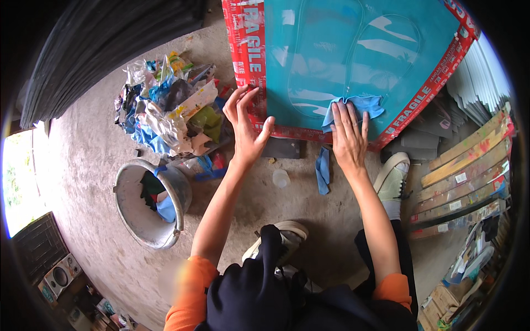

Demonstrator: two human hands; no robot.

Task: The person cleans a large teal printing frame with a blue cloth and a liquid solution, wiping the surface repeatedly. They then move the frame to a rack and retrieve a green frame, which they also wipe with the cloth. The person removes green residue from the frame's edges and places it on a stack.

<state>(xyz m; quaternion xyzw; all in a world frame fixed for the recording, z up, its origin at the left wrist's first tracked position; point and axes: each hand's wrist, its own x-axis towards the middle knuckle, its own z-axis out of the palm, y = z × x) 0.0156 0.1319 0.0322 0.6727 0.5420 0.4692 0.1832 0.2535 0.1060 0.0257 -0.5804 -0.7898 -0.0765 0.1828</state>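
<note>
Your right hand (349, 135) lay flat, outstretched, over cloth (371, 103), hiding its middle, on teal panel (309, 60) near lower edge. Panel's top was cut off. Your left hand (249, 132) spread open by red tape (245, 49); contact unclear.

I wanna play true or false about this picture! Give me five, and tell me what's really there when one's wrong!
1. The right hand is on a blue cloth. True.
2. Both hands are on the cloth. False: the left hand is by the red tape edging the teal panel.
3. The bucket has scraps inside. True.
4. Someone wears green on both arms. False: the sleeves are orange.
5. A blue strip lies on the floor. True.
</note>
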